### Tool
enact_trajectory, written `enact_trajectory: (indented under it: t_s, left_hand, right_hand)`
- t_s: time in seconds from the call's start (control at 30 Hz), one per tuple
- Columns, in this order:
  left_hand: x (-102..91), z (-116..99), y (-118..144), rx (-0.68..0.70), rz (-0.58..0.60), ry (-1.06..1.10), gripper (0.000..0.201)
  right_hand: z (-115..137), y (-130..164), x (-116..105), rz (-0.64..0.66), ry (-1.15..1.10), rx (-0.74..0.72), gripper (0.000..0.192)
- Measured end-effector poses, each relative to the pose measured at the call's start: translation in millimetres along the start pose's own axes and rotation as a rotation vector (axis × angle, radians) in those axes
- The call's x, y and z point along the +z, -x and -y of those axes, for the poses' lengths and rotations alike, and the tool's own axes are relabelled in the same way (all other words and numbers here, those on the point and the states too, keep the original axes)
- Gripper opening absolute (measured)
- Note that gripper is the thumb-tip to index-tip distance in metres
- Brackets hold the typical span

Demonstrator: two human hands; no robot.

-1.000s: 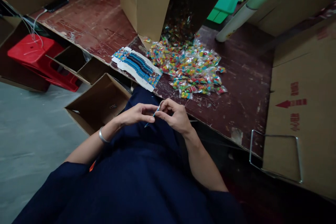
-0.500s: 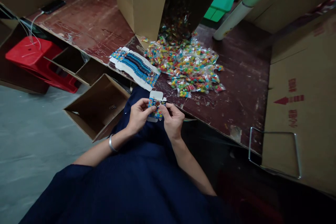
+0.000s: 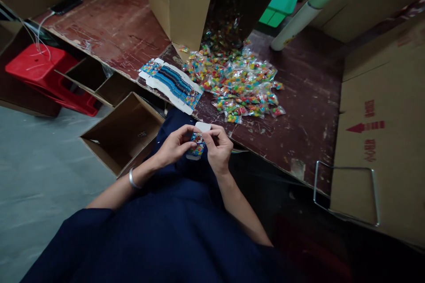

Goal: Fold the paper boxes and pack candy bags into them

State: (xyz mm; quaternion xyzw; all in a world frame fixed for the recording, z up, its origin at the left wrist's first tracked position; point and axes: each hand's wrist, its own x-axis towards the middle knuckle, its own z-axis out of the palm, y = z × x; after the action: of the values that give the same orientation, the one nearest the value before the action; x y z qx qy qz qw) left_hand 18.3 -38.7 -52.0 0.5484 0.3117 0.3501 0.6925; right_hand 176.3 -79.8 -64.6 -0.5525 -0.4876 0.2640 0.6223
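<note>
Small printed carton (image 3: 196, 141) sits pinched between left hand (image 3: 172, 145) and right hand (image 3: 217, 148), both gripping it, held above lap just short of tabletop (image 3: 308, 97) edge. Beyond hands: stack of flat printed cartons (image 3: 172, 85), then pile of candy packets (image 3: 237, 82) spilling from tall cardboard box (image 3: 212, 0). Left of hands, open brown box (image 3: 124, 132), contents unclear.

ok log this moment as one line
both hands: hold small printed box | left hand | right hand | small printed box over lap | candy packets piled on table
</note>
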Motion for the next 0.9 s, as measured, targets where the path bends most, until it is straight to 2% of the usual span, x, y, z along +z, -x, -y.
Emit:
enact_trajectory:
  t_s: [0.13, 0.2, 0.3, 0.47, 0.63, 0.73, 0.9]
  left_hand:
    - [3.9, -2, -1, 0.046, -0.128, 0.025, 0.040]
    - [4.5, -2, -1, 0.048, -0.156, 0.065, 0.044]
    - [1.7, -4, 0, 0.039, -0.136, 0.069, 0.042]
    - [-6.9, -9, 2, 0.081, -0.093, -0.044, 0.043]
    - [-9.8, -13, 2, 0.099, -0.006, -0.128, 0.053]
    - [-8.1, -14, 2, 0.094, -0.013, -0.149, 0.056]
    - [-2.8, -12, 2, 0.042, -0.060, -0.040, 0.042]
  right_hand:
    - [2, -3, 3, -0.046, -0.076, -0.012, 0.016]
    - [4, -7, 3, -0.019, -0.094, -0.031, 0.017]
    - [11, -14, 1, 0.108, -0.128, -0.036, 0.021]
    - [20, -28, -7, 0.195, -0.142, 0.210, 0.023]
    - [15, -42, -15, 0.260, -0.111, 0.296, 0.023]
    - [16, -42, -15, 0.271, -0.104, 0.232, 0.023]
    - [20, -31, -15, 0.263, -0.030, 0.062, 0.020]
